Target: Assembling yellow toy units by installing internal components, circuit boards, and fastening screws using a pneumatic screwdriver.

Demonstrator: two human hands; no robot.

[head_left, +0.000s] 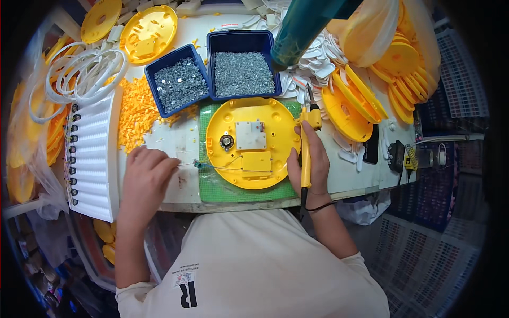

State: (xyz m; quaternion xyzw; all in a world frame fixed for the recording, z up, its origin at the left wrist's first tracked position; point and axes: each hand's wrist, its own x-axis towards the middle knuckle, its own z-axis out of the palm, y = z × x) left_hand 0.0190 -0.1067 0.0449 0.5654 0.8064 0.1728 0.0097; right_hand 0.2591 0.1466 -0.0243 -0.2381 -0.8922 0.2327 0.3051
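A round yellow plastic shell [283, 170] lies open side up on a green mat [212, 194] before me. Inside it sit a white box [251, 135], a small round speaker [227, 141] and a yellow box [256, 163]. Thin wires run left from the shell to a tiny green circuit board [199, 165] beside its rim. My left hand [149, 172] pinches a thin wire near that board. In my right hand [315, 161] is a yellow corded soldering iron [306, 172], upright along the shell's right edge with its metal tip pointing away from me.
Two blue bins [211, 66] of small metal parts stand behind the shell, beside loose orange pieces [139, 111]. A white foam tray [95, 153] holding speakers is at left, near white rings [85, 79]. Yellow shells [347, 114] stack at right. A teal pole [302, 32] hangs overhead.
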